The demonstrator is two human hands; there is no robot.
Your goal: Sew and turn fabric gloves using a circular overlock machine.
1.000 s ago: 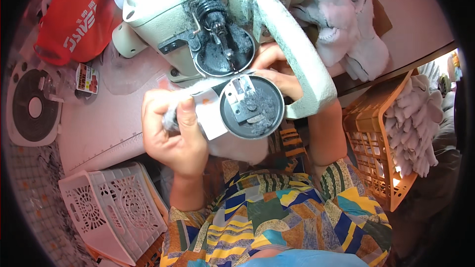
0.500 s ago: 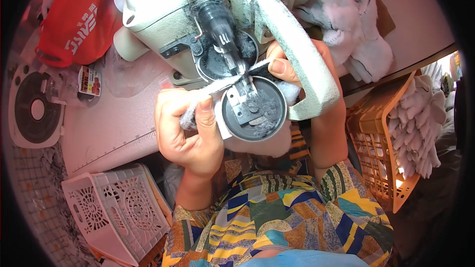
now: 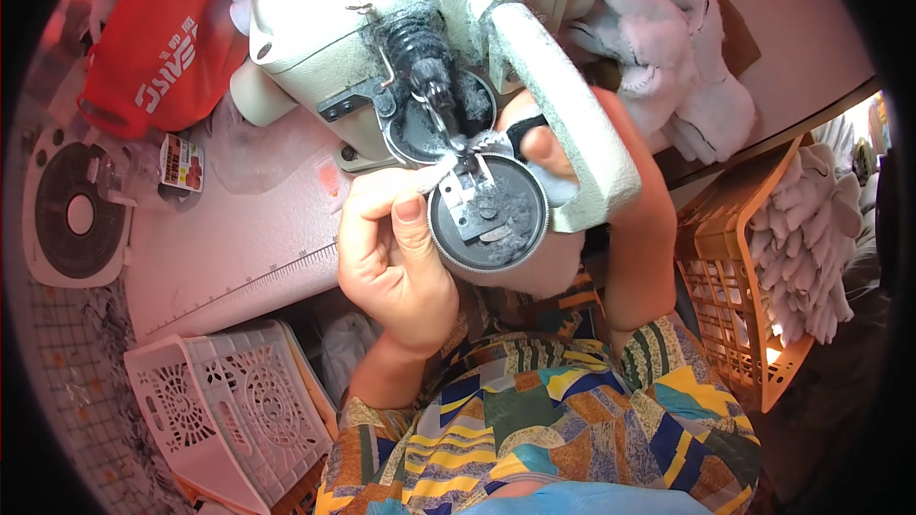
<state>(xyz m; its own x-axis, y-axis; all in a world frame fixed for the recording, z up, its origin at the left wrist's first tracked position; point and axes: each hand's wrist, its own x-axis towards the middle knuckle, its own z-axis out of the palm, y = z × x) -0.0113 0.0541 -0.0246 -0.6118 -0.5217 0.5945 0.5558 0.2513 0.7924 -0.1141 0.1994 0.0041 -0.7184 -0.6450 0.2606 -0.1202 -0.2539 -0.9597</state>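
A cream sewing machine (image 3: 401, 10) stands over a round dark plate (image 3: 489, 215) dusted with grey lint. My left hand (image 3: 391, 248) pinches a small piece of white fabric (image 3: 441, 172) at the needle, thumb up beside the plate. My right hand (image 3: 534, 138) reaches behind the machine's curved arm (image 3: 563, 105); its fingertips hold the same white fabric from the far side. Most of the right hand is hidden by that arm.
A pile of white gloves (image 3: 677, 48) lies at the back right. An orange basket (image 3: 739, 277) of white gloves stands to my right. A white plastic crate (image 3: 229, 410) sits at lower left, a red cloth (image 3: 153, 48) and a round fan (image 3: 72, 215) at the left.
My left hand has moved up and right, bringing the white fabric from beside the plate to the needle. The right hand's fingers have closed in on the fabric.
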